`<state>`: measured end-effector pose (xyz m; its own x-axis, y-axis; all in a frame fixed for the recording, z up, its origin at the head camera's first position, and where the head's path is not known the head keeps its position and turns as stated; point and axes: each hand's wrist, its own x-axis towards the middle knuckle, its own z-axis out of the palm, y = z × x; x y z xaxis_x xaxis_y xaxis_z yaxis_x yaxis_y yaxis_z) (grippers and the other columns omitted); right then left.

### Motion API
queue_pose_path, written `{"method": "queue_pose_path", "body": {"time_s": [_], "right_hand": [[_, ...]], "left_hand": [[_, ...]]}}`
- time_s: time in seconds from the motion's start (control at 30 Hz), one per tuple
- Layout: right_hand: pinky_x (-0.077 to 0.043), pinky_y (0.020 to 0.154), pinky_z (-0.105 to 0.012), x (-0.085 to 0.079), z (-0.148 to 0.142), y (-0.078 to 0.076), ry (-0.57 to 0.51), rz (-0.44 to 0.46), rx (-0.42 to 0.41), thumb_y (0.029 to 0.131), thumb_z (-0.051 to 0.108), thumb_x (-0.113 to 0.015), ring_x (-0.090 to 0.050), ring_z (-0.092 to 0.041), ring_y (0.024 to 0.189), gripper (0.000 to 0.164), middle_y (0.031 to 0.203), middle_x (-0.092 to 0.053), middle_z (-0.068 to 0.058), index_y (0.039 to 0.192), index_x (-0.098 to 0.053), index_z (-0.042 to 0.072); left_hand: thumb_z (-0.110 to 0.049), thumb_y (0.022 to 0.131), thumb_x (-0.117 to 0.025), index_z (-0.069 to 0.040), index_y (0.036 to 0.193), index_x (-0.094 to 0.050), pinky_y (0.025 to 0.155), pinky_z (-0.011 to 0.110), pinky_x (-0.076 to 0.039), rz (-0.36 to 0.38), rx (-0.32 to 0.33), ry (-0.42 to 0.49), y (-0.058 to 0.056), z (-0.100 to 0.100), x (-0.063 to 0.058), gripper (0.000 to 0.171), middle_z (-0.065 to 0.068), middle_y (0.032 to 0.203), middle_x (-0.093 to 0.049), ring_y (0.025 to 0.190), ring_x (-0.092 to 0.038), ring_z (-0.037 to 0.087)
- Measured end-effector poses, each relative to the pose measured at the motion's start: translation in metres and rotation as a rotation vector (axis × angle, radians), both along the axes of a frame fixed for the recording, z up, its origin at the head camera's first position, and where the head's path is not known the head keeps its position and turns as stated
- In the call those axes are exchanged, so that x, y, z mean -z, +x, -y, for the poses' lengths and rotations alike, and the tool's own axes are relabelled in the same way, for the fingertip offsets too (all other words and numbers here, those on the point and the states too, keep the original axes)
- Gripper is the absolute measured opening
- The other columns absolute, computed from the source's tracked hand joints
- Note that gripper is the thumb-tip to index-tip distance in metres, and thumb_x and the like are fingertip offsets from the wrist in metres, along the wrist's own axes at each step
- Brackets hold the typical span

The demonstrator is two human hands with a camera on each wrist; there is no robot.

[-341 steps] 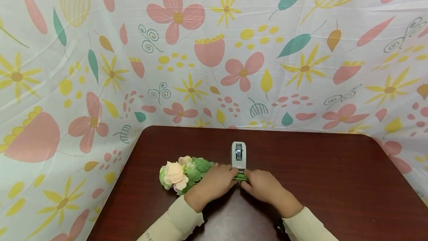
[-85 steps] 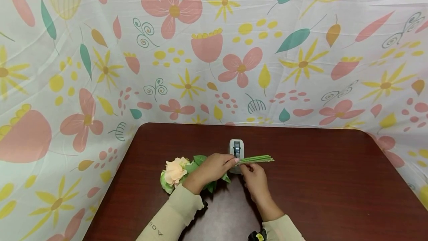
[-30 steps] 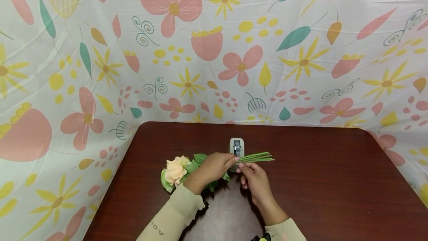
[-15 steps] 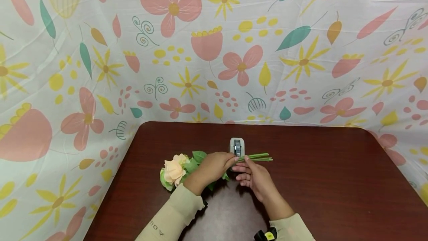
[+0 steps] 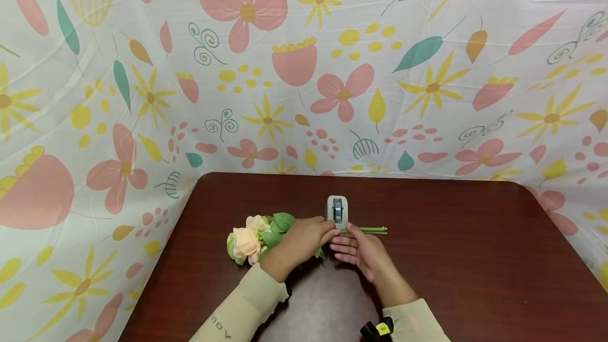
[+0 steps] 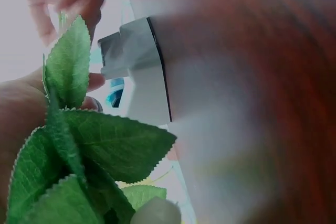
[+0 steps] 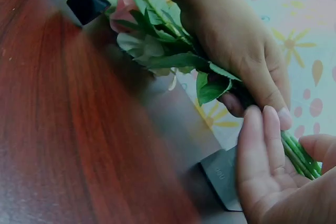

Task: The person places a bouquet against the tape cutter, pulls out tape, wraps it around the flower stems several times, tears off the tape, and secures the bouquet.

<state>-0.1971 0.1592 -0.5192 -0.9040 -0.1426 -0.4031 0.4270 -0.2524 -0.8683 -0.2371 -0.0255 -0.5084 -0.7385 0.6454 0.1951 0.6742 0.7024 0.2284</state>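
A bunch of artificial flowers (image 5: 247,243), peach roses with green leaves, lies across the left middle of the table, its green stems (image 5: 375,230) pointing right. Around the stems just below the leaves, my left hand (image 5: 306,239) keeps its grip. My right hand (image 5: 368,255) is turned palm up beside it, thumb against the stems and straight fingers beneath them. In the right wrist view, two straight fingertips of my right hand (image 7: 273,182) meet the left thumb at the stems. Directly behind both hands stands a white tape dispenser (image 5: 337,211), its lower part overlapped by them.
The dark red-brown table (image 5: 451,257) extends to the right and toward the back. A fabric backdrop (image 5: 418,78) printed with flowers and leaves hangs close behind and at the left. A black strap (image 5: 377,330) sits at my right wrist.
Earlier, both hands held the stems low at the dispenser's front. The right hand then worked below the stems. Since a second ago it has turned palm up, and the stem ends have dipped.
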Motion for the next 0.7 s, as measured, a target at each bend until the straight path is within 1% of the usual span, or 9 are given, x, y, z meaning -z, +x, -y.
{"method": "queue_pose_path", "body": {"time_s": [0.1, 0.2, 0.37, 0.5, 0.6, 0.7], "right_hand": [[-0.061, 0.082, -0.033, 0.004, 0.001, 0.000, -0.021, -0.025, 0.017, 0.106, 0.034, -0.052, -0.075, -0.015, 0.088, 0.044, 0.088, -0.077, -0.001, 0.123, -0.058, -0.006], [-0.060, 0.085, -0.033, 0.008, 0.002, 0.000, -0.013, -0.053, 0.047, 0.105, 0.030, -0.054, -0.074, -0.015, 0.090, 0.039, 0.088, -0.076, -0.002, 0.119, -0.060, -0.006], [-0.058, 0.089, -0.032, 0.012, 0.003, -0.001, -0.008, -0.083, 0.072, 0.105, 0.027, -0.055, -0.073, -0.016, 0.093, 0.037, 0.088, -0.075, -0.002, 0.115, -0.063, -0.007], [-0.057, 0.092, -0.032, 0.013, 0.002, -0.001, -0.019, -0.095, 0.053, 0.105, 0.027, -0.054, -0.073, -0.016, 0.095, 0.036, 0.089, -0.075, -0.002, 0.115, -0.064, -0.007], [-0.057, 0.094, -0.032, 0.015, 0.000, 0.000, -0.033, -0.104, 0.039, 0.105, 0.026, -0.054, -0.073, -0.016, 0.096, 0.034, 0.090, -0.075, -0.001, 0.115, -0.064, -0.005], [-0.056, 0.094, -0.031, 0.017, -0.001, -0.001, -0.047, -0.112, 0.024, 0.105, 0.026, -0.055, -0.073, -0.015, 0.097, 0.032, 0.092, -0.076, 0.000, 0.116, -0.064, -0.002]], "left_hand": [[-0.041, 0.108, -0.043, -0.024, 0.103, -0.069, 0.062, 0.024, -0.043, -0.004, 0.018, -0.008, 0.001, 0.001, 0.001, 0.032, -0.008, 0.082, -0.057, 0.068, -0.052, 0.005], [-0.040, 0.108, -0.044, -0.022, 0.108, -0.069, 0.066, 0.025, -0.046, -0.003, 0.035, -0.009, 0.001, 0.003, 0.001, 0.030, -0.007, 0.087, -0.060, 0.073, -0.056, 0.007], [-0.038, 0.107, -0.046, -0.021, 0.112, -0.069, 0.072, 0.026, -0.050, 0.043, 0.052, 0.004, 0.002, 0.005, -0.001, 0.028, -0.006, 0.092, -0.063, 0.079, -0.060, 0.008], [-0.037, 0.107, -0.047, -0.021, 0.115, -0.069, 0.074, 0.025, -0.050, 0.093, 0.053, 0.015, 0.002, 0.005, -0.004, 0.028, -0.006, 0.095, -0.064, 0.083, -0.061, 0.008], [-0.037, 0.107, -0.047, -0.022, 0.116, -0.069, 0.076, 0.024, -0.050, 0.130, 0.043, 0.039, 0.002, 0.006, -0.005, 0.028, -0.006, 0.097, -0.066, 0.084, -0.062, 0.007], [-0.037, 0.107, -0.047, -0.022, 0.115, -0.070, 0.077, 0.024, -0.051, 0.144, 0.029, 0.065, 0.002, 0.006, -0.003, 0.028, -0.007, 0.097, -0.066, 0.084, -0.062, 0.006]]}}
